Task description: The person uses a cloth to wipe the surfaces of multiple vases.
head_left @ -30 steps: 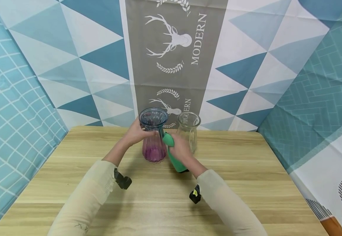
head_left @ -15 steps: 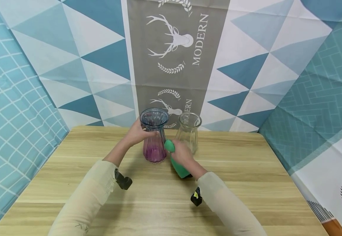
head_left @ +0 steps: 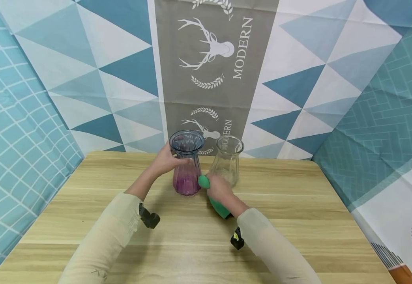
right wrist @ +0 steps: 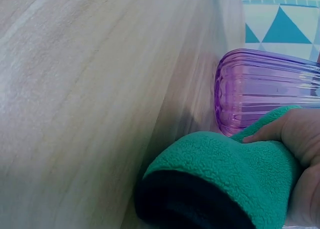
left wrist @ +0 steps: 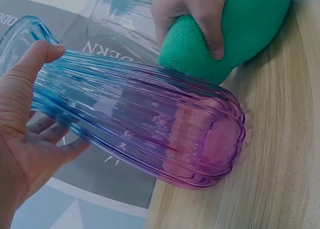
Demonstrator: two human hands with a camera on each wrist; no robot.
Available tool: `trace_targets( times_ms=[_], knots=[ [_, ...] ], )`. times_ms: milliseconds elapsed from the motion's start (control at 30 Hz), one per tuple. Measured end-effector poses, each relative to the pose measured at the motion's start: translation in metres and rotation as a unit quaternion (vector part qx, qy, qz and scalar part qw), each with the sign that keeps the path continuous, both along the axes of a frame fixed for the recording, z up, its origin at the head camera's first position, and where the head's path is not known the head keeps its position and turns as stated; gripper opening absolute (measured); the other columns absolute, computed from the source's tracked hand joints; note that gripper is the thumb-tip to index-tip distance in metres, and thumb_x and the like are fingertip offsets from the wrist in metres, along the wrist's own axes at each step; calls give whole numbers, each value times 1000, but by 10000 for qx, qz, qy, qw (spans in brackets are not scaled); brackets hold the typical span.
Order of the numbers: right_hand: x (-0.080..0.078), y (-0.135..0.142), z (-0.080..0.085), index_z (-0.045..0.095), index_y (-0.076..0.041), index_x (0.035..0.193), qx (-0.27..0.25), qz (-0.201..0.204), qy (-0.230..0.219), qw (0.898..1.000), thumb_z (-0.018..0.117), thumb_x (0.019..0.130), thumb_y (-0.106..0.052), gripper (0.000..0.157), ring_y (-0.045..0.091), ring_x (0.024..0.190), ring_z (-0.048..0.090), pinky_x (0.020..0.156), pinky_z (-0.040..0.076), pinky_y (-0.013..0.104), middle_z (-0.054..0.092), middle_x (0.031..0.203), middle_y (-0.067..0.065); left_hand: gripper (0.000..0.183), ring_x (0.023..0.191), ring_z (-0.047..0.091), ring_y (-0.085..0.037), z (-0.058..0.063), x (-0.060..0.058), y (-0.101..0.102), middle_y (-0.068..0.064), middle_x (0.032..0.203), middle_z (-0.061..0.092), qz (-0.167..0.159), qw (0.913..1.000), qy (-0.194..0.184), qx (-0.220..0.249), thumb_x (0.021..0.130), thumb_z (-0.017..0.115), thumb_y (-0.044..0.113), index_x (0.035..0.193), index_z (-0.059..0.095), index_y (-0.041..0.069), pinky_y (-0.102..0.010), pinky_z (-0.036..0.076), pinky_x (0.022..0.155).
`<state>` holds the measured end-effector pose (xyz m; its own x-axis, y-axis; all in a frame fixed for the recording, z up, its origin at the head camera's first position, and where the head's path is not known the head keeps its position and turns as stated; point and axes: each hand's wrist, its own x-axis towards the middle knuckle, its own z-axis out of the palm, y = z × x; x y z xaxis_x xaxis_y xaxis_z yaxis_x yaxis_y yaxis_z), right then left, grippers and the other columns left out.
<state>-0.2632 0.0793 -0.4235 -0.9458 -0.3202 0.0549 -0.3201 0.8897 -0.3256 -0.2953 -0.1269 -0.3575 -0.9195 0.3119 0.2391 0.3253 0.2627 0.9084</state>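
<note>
A ribbed glass vase [head_left: 186, 173], blue at the top and purple at the bottom, is upright at the table's back. My left hand [head_left: 167, 159] grips its neck, the thumb [left wrist: 42, 56] across the near side and the fingers round the other. Bunched in my right hand [head_left: 221, 188] is a green fluffy cloth [left wrist: 255, 24] with a dark part [right wrist: 185, 199] at one end. The cloth lies against the lower side of the purple base [right wrist: 250, 94], or very close to it. My right palm is mostly hidden.
Just behind my right hand stands a clear glass vase [head_left: 227, 161], partly covered by it. The wooden table [head_left: 191, 252] ends at a patterned cloth backdrop [head_left: 213, 79]. A blue tiled sheet [head_left: 10, 118] hangs at the left.
My right hand has moved down along the vase's right side, towards its base, carrying the green cloth. My left hand and the vase have stayed almost in place.
</note>
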Motion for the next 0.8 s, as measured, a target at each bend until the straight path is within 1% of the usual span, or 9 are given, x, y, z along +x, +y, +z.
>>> trace_targets(
  times_ms=[100,267,367,433,567,600,667,733,800],
  knots=[
    [1,2,0,60,-9,96,-16,95,14,10000,63,73,2,26,20,78,58,68,52,38,62,85,4,84,129,43,-37,-1,0,1,-18,137,44,-31,10000,-11,-4,76,76,10,143,27,12,-49,39,106],
    [1,7,0,61,-7,99,-285,235,119,9992,62,71,3,30,21,78,59,68,52,37,64,86,5,83,128,44,-37,-2,0,1,-18,136,45,-7,10000,-26,-43,76,76,10,143,27,12,-49,40,105],
    [2,11,4,62,-7,103,-608,220,273,9975,62,71,3,33,21,77,59,67,51,36,64,85,6,83,126,45,-38,-2,0,1,-19,135,45,28,10000,2,-74,75,76,9,142,27,11,-49,41,104],
    [2,12,8,62,-6,101,-900,132,428,9949,61,73,2,29,22,76,58,66,51,36,64,84,7,84,126,45,-38,-2,0,2,-20,135,45,40,9999,75,-105,75,76,8,142,26,9,-49,41,104],
    [1,13,18,61,-7,109,-1568,-124,769,9846,62,79,-1,31,24,80,61,69,52,39,66,91,10,84,127,43,-38,-1,-1,3,-22,135,44,18,9997,185,-159,74,75,7,142,26,8,-50,39,106],
    [1,12,21,61,-8,113,-1694,-179,870,9815,62,80,-2,34,25,82,62,70,52,39,67,93,10,84,127,43,-38,0,-1,3,-22,135,44,24,9997,171,-161,74,75,7,142,26,7,-50,38,106],
    [0,11,25,58,-9,122,-1968,-262,1053,9744,63,80,-1,43,25,87,64,73,53,40,67,102,11,83,128,42,-38,2,0,4,-23,136,43,13,9998,103,-140,75,74,5,142,26,7,-51,38,107],
    [-1,9,30,56,-11,127,-2202,-293,1261,9668,63,80,-1,49,26,91,64,76,54,40,67,109,12,83,128,42,-40,9,7,5,-25,136,43,4,9998,107,-174,75,73,3,142,25,3,-52,37,106],
    [-1,7,34,55,-11,129,-2427,-337,1449,9586,62,79,0,51,26,96,64,80,54,41,64,117,11,83,127,42,-41,15,13,7,-27,135,42,-7,9998,93,-159,74,72,1,142,24,1,-52,37,106]
  ],
)
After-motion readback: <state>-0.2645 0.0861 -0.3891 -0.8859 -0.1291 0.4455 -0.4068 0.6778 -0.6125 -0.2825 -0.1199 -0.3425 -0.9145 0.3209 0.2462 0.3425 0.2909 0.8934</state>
